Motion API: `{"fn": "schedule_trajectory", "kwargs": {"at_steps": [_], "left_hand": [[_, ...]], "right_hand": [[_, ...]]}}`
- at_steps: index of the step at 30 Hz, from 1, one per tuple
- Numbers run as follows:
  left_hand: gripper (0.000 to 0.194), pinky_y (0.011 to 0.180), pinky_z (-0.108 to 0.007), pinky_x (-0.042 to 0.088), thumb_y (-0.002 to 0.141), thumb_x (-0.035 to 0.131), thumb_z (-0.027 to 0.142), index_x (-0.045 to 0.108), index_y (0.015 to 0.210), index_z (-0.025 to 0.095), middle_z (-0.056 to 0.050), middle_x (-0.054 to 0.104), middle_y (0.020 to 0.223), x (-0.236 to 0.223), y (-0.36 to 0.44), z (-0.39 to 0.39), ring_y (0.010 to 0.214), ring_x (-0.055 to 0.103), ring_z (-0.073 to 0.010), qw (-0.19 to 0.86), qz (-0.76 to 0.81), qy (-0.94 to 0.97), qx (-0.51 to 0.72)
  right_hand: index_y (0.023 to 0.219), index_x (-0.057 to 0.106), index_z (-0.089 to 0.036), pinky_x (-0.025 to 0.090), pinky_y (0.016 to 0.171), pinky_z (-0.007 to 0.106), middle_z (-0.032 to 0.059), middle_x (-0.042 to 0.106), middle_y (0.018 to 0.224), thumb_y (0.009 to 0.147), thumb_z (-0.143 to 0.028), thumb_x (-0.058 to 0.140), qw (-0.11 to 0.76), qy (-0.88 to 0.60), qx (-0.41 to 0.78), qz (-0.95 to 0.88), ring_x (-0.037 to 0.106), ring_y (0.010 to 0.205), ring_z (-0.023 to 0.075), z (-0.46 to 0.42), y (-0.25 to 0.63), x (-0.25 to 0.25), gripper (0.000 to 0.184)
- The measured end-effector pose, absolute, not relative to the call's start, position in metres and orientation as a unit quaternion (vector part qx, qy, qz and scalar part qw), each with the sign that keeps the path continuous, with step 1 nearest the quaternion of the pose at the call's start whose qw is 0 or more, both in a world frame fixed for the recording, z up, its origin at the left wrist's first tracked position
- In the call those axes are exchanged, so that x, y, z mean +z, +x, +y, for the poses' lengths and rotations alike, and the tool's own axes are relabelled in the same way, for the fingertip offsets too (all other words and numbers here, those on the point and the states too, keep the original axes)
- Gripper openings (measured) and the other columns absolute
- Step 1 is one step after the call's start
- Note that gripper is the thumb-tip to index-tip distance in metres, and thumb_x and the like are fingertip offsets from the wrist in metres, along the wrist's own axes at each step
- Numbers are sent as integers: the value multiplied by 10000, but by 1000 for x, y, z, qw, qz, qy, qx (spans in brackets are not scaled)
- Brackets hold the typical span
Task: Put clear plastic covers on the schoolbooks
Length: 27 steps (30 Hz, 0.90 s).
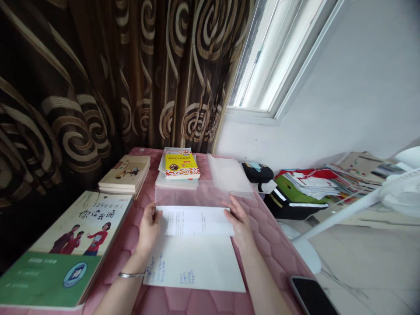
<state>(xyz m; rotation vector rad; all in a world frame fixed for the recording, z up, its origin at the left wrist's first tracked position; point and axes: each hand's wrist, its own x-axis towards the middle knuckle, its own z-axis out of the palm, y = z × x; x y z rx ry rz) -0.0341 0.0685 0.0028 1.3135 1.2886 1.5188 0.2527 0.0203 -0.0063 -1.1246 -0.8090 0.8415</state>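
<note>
A white booklet (197,262) lies before me on the pink quilted surface, with blue handwriting on its near part. Its far part (197,221) carries printed text. My left hand (150,225) pinches the left edge of that printed part, fingers curled. At the opposite edge, the thumb of my right hand (240,218) presses on the paper while its fingers bend over the far corner. A clear plastic book cover (203,192) spreads beyond the paper, between my hands. How far it reaches under or over the booklet is hard to make out.
More clear covers (229,174) lie at the far right. A yellow book (182,164) tops a pile at the back. Left are stacked books (126,173) and a large green-and-white book (68,253). A phone (313,295) sits near right; a white fan (348,214) stands beyond the edge.
</note>
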Motion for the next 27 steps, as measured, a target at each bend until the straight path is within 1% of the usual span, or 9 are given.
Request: {"fn": "schedule_trajectory", "kwargs": {"at_steps": [3, 7, 10, 12, 15, 17, 21, 24, 27], "left_hand": [[244, 774, -302, 450, 692, 626, 279, 581, 924, 215, 16, 585, 708, 4, -34, 69, 803, 602, -199, 367, 503, 509, 595], [259, 752, -290, 446, 689, 632, 279, 581, 934, 212, 18, 587, 716, 4, -34, 68, 803, 600, -193, 378, 501, 502, 595], [272, 724, -287, 437, 694, 629, 301, 580, 944, 207, 23, 570, 698, 3, -34, 68, 769, 585, -189, 371, 502, 510, 592], [276, 718, -289, 430, 694, 627, 311, 583, 945, 206, 23, 565, 696, 2, -34, 68, 754, 575, -186, 361, 505, 513, 592], [293, 713, -286, 426, 695, 623, 324, 586, 958, 200, 17, 581, 722, -1, -34, 69, 738, 564, -176, 359, 506, 515, 592], [293, 721, -285, 432, 702, 611, 325, 584, 963, 196, 12, 591, 742, -2, -35, 70, 753, 570, -176, 357, 503, 521, 590], [273, 756, -298, 449, 726, 584, 319, 579, 970, 196, 2, 597, 767, -5, -34, 71, 800, 586, -185, 341, 506, 531, 587], [277, 769, -305, 456, 737, 586, 330, 576, 979, 195, -7, 611, 786, -9, -35, 72, 810, 594, -189, 339, 510, 527, 589], [286, 800, -313, 454, 744, 594, 339, 574, 994, 200, -23, 637, 842, -14, -35, 74, 856, 607, -197, 349, 504, 521, 594]], "right_hand": [[1340, 541, -270, 526, 706, 326, 77, 688, 1168, 634, -405, 823, 692, -498, 379, -359, 661, 880, 221, 21, 253, -7, 773], [1360, 516, -276, 526, 680, 314, 66, 696, 1146, 621, -400, 829, 689, -502, 384, -353, 657, 815, 198, 21, 253, -6, 811], [1349, 526, -272, 535, 683, 308, 57, 701, 1132, 612, -398, 836, 689, -505, 390, -345, 660, 813, 193, 22, 254, -5, 810], [1338, 537, -268, 545, 697, 313, 54, 708, 1115, 606, -405, 839, 689, -507, 389, -341, 667, 835, 204, 22, 254, -6, 803], [1333, 542, -259, 563, 725, 351, 62, 717, 1096, 607, -427, 835, 688, -513, 386, -339, 679, 887, 242, 23, 253, -7, 801], [1336, 539, -253, 567, 757, 377, 69, 719, 1092, 621, -441, 827, 686, -516, 385, -340, 678, 931, 265, 23, 253, -8, 794], [1319, 554, -249, 555, 815, 398, 72, 721, 1087, 645, -459, 813, 681, -525, 375, -347, 668, 979, 282, 23, 253, -11, 752], [1301, 575, -263, 548, 837, 411, 63, 711, 1106, 659, -485, 788, 677, -536, 339, -374, 650, 1027, 293, 24, 255, -13, 711], [1295, 579, -282, 522, 901, 410, 44, 676, 1188, 672, -487, 764, 669, -548, 289, -411, 595, 1140, 288, 24, 256, -18, 682]]}}
